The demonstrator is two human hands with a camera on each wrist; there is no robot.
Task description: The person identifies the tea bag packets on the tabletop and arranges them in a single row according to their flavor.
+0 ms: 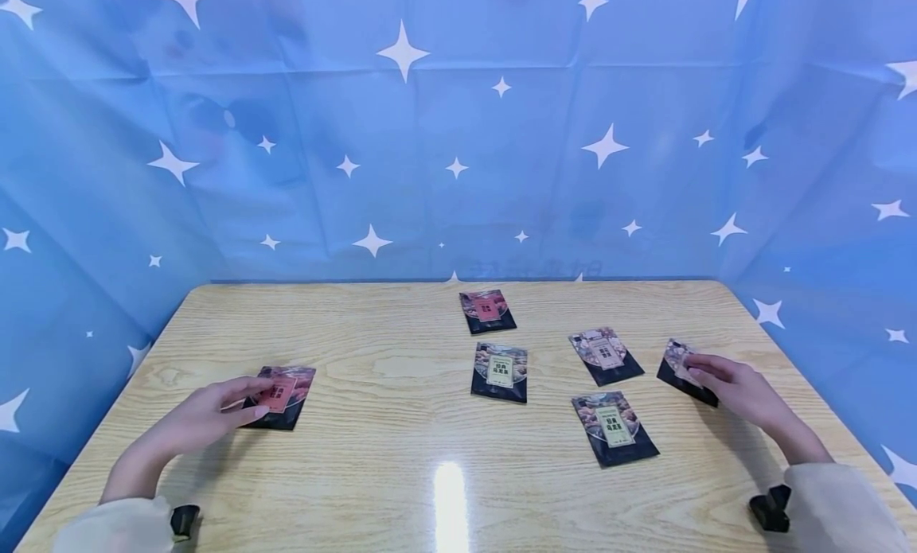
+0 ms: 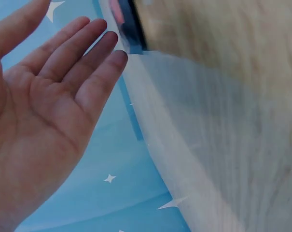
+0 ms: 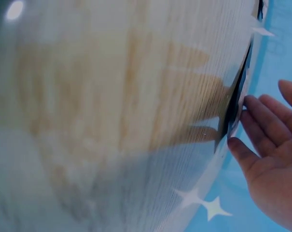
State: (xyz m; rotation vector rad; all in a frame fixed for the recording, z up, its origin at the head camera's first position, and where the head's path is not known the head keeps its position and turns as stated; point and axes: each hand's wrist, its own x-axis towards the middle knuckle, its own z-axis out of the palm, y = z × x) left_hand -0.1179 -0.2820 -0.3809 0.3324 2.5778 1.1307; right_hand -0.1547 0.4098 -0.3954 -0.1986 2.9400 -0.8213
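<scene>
Toward the left side of the table, a flat dark sachet with a red label [image 1: 292,410] lies under my left hand [image 1: 209,416]. Its fingers stretch over the label in the head view; in the left wrist view the palm faces the camera, fingers nearly straight, near the sachet's edge. On the right, my right hand [image 1: 741,392] has its fingertips on a sachet with a pale pink label [image 1: 673,368], partly covering it. The right wrist view shows the fingers [image 3: 264,128] loosely extended against the face of that sachet [image 3: 236,104].
Between the hands lie another red-labelled sachet [image 1: 487,311], two green-labelled sachets, one near the middle [image 1: 499,374] and one nearer me [image 1: 616,430], plus a second pink-labelled sachet [image 1: 606,357]. A blue star-printed cloth [image 1: 458,203] hangs behind the wooden table [image 1: 372,473].
</scene>
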